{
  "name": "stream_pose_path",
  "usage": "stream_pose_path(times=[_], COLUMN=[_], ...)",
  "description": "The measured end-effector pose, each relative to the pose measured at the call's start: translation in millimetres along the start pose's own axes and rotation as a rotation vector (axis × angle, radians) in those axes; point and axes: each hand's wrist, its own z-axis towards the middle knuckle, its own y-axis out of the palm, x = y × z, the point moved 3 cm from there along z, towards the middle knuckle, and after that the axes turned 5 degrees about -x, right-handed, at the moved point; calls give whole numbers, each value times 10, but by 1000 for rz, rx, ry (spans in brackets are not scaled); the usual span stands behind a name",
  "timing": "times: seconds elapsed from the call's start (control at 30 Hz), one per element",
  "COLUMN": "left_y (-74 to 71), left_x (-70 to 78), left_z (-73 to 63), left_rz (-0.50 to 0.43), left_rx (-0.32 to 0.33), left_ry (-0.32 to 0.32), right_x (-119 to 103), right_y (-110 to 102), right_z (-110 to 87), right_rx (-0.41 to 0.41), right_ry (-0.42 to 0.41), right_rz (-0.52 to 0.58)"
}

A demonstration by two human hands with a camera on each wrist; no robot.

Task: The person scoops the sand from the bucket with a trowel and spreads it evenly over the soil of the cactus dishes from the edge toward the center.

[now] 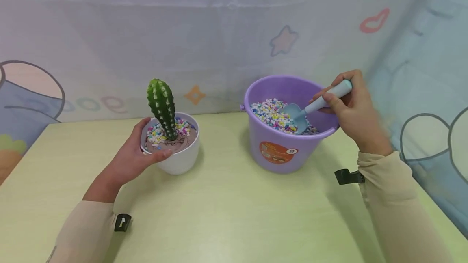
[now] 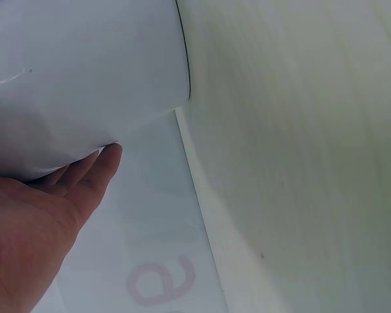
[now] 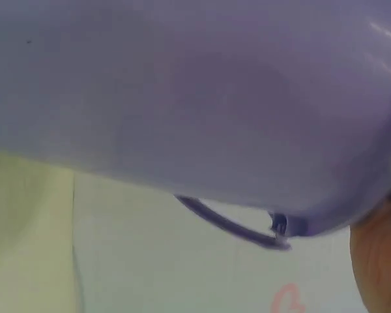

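Holding a white pot (image 1: 184, 159) at centre left of the frame, the left hand (image 1: 133, 157) has its thumb at the near rim and fingers against the outer wall. A cactus (image 1: 163, 106), leaning slightly left, stands in brown soil (image 1: 184, 143) partly covered by pebbles (image 1: 183, 126). At right of centre, the right hand (image 1: 357, 113) grips the handle of a blue scoop (image 1: 310, 107), its blade among more pebbles inside a purple bucket (image 1: 307, 149) on the table (image 1: 219, 214). The blade's load cannot be judged. Pebbles could scatter if the scoop tilted or struck the bucket's rim; the bucket, apparently unsteadied, could tip under a sideways push; a knock could loosen the cactus.
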Motion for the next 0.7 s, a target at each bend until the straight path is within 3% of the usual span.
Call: stream_pose_path(times=[0.2,0.27,0.37,0.43,0.5,0.6,0.7], left_y=[-5,-1,11,18,15,6,3], left_x=[-9,-13,-11,-10,-2,2,6], left_z=[-27,-29,-20,-8,-3,-5,-19], left_rz=[-5,-10,-16,-18,-13,-11,-16], left_rx=[7,7,4,1,6,11,10], left_ry=[7,5,8,13,14,6,-1], right_x=[-15,-15,-6,-5,-2,-4,-14], right_y=[114,137,134,107,81,60,60], right_z=[70,93,98,83,67,55,48], right_rx=[204,249,248,208,147,16,-125], right_ry=[242,316,372,342,262,93,-14], right_rz=[-474,-565,-622,-590,-480,-191,46])
